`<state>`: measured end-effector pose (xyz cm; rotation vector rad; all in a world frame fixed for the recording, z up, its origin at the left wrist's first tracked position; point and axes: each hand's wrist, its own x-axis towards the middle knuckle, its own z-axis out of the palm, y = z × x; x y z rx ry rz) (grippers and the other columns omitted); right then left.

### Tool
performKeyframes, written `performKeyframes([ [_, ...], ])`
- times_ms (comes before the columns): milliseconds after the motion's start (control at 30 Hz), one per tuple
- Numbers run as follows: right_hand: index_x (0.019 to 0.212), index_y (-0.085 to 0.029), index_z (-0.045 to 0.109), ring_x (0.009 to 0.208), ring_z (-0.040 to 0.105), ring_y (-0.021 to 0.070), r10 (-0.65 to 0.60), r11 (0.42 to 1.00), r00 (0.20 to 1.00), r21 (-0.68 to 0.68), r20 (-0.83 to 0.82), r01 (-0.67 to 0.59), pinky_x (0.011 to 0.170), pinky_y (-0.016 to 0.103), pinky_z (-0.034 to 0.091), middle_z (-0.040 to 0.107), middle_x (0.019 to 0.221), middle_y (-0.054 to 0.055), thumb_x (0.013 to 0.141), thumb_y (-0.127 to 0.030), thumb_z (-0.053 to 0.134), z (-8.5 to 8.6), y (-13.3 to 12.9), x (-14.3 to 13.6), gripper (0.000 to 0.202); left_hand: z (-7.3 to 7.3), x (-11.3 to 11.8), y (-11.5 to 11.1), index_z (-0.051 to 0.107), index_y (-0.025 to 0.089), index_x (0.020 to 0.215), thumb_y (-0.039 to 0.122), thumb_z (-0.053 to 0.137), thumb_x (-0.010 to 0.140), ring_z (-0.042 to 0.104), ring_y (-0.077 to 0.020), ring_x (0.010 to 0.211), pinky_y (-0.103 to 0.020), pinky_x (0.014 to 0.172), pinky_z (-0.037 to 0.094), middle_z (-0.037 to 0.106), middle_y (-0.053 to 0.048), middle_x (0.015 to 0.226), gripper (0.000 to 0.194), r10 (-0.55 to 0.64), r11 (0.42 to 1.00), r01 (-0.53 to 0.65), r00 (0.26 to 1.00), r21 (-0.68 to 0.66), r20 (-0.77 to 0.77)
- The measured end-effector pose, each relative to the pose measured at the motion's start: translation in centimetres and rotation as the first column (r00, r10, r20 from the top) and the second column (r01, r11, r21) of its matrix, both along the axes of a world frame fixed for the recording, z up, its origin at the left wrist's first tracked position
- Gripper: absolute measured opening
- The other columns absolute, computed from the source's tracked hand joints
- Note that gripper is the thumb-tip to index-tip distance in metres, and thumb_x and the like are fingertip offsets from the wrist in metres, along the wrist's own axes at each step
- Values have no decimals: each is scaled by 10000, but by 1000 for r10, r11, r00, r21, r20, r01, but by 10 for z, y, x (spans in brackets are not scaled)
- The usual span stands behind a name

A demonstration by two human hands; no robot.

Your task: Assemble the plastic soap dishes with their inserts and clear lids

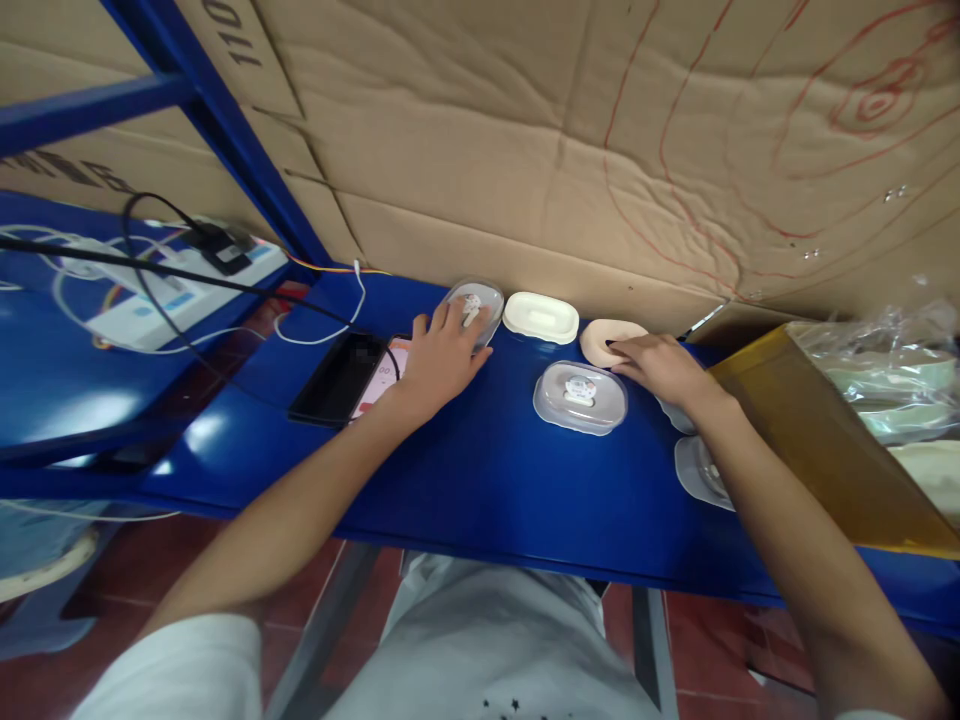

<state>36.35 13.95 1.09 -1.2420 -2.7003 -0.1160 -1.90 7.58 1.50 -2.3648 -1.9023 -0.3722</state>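
My left hand (441,352) lies with its fingers spread over an oval box with a clear lid (489,297), which has a label on top. The fingertips rest on that lid. My right hand (664,368) has its fingers drawn together on the edge of a peach oval dish (598,343); the contact is partly hidden by the fingers. Between the hands, near the cardboard, lies a cream oval dish (541,317). In front of it stands another clear-lidded box (580,398) with a round label.
A phone (384,377) beside a black flat item (335,380) lies left. Cables run to a power strip (187,293). More clear pieces (701,470) sit under my right forearm, beside a brown box (832,440) with wrapped green pieces (892,395). Cardboard (465,150) walls the back.
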Motion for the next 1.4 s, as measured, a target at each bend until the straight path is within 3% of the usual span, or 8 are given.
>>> performKeyframes([
  [100, 1289, -181, 731, 1095, 787, 333, -29, 999, 998, 20, -63, 30, 931, 503, 598, 804, 1291, 176, 1115, -550, 565, 11, -8, 0, 441, 5, 7, -18, 528, 158, 1608, 336, 546, 1097, 437, -454, 1558, -665, 1239, 347, 449, -264, 1690, 542, -106, 993, 102, 992, 66, 68],
  [233, 1317, -202, 695, 1194, 749, 384, -60, 994, 984, 85, -170, 75, 1008, 586, 556, 789, 1311, 167, 1105, -567, 575, 37, -53, -27, 439, 19, 19, -42, 616, 177, 1495, 331, 508, 1119, 613, -352, 1408, -540, 1201, 482, 636, -186, 1494, 421, -309, 951, 293, 908, 99, 283],
  [367, 1343, -229, 698, 1286, 703, 365, 60, 998, 987, 2, -151, -60, 1101, 577, 513, 766, 1364, 149, 1085, -510, 639, 56, -124, -79, 387, 25, 12, -62, 382, 282, 1687, 477, 749, 1015, 418, -348, 1613, -538, 1323, 403, 388, -151, 1749, 790, -510, 818, 575, 706, 22, 491],
  [433, 1384, -261, 702, 1316, 686, 359, 124, 990, 980, -43, -153, -132, 1116, 572, 511, 769, 1358, 123, 1087, -457, 643, 56, -153, -103, 361, 21, 2, -75, 295, 338, 1729, 514, 825, 958, 341, -359, 1659, -551, 1350, 374, 280, -131, 1809, 952, -520, 761, 647, 646, -40, 559],
  [567, 1344, -247, 733, 1273, 700, 339, 243, 958, 955, -110, -169, -263, 1142, 549, 510, 779, 1329, 110, 1072, -433, 668, 45, -174, -133, 336, 6, -19, -105, 320, 350, 1721, 453, 799, 983, 429, -341, 1610, -541, 1329, 417, 411, -128, 1738, 886, -451, 756, 639, 666, -141, 594],
  [733, 1430, -232, 693, 1283, 694, 326, 259, 953, 948, -113, -183, -282, 1106, 526, 526, 752, 1406, 123, 1088, -581, 597, 29, -157, -131, 498, -13, -47, -135, 381, 323, 1685, 337, 820, 916, 468, -362, 1575, -561, 1297, 443, 471, -140, 1688, 885, -299, 859, 471, 781, -203, 548],
  [1100, 1158, -197, 755, 1339, 678, 346, -14, 997, 999, 72, -42, 17, 1107, 560, 482, 743, 1406, 167, 1065, -168, 532, 4, -88, -64, 243, -22, -30, -118, 399, 295, 1667, 331, 809, 926, 504, -365, 1511, -556, 1263, 398, 514, -142, 1650, 848, -362, 854, 481, 823, -198, 438],
  [1400, 1569, -127, 546, 1496, 542, 375, -50, 996, 997, 71, -59, 54, 1235, 613, 365, 572, 1635, 227, 1060, -192, 501, -9, -28, -119, 515, -30, -28, -114, 373, 299, 1693, 377, 831, 909, 476, -382, 1541, -582, 1280, 334, 471, -162, 1691, 912, -329, 860, 455, 841, -233, 428],
])
